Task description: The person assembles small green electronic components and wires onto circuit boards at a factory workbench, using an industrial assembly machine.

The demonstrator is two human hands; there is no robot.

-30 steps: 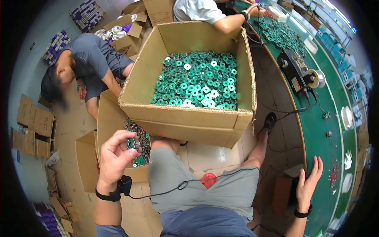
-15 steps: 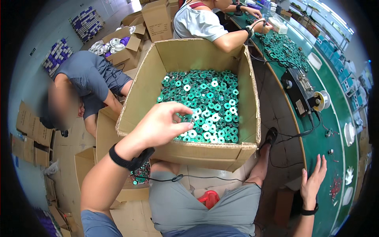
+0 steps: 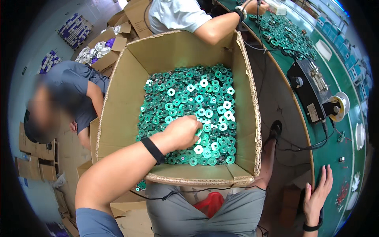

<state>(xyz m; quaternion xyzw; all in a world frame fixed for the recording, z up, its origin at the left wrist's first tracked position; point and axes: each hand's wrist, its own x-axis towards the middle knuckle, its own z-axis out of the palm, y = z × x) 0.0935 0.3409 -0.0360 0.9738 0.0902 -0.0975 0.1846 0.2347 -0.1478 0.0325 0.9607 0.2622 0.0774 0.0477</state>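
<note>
A large open cardboard box (image 3: 181,179) stands in front of me, holding a heap of small green ring-shaped circuit boards (image 3: 169,91), some with pale faces. Into it reaches my left hand (image 3: 182,132), a black band round the wrist. Its fingers are curled and pressed together down on the heap, green boards showing right beside the fingertips. What they grip, if anything, is hidden behind the knuckles. To the right, my right hand (image 3: 317,195) rests at the edge of the green workbench (image 3: 331,156), fingers stretched out and holding nothing.
A black device (image 3: 310,93) with a wire spool (image 3: 340,106) sits on the bench, beyond it another pile of green boards (image 3: 286,37). One co-worker (image 3: 179,15) sits past the box, another (image 3: 75,85) bends at left. A black cable (image 3: 221,189) crosses over my lap.
My left hand has gone down into the box onto the boards, its fingers closing together. My view has shifted, so the box looks larger and nearer. The right hand stays by the bench edge.
</note>
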